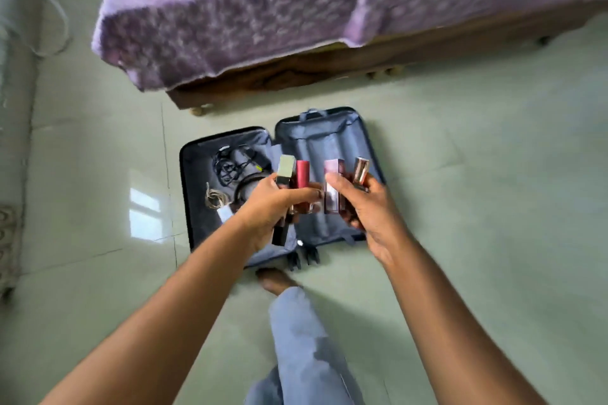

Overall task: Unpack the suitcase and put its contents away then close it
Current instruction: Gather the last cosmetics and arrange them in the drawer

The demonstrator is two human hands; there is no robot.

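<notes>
While both hands hovered above the open suitcase (pixel 329 141) on the pale tiled floor (pixel 460 207), each gripped small cosmetic tubes: the left hand (pixel 273 207) a silver-capped tube (pixel 285 166) and a red tube (pixel 302 174), the right hand (pixel 365 207) a pink box (pixel 333 187) and a rose-gold tube (pixel 360 169). Light, rigid and probably slick, they seemed best pinched mid-body. Tangled cables (pixel 230 164) lay in the suitcase's left half against soft grey lining.

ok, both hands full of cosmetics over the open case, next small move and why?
Probably carry them away to wherever they go. The left hand grips the silver tube and red tube, the right hand the pink box and gold tube; neither can pick the cables left in the suitcase.
</notes>
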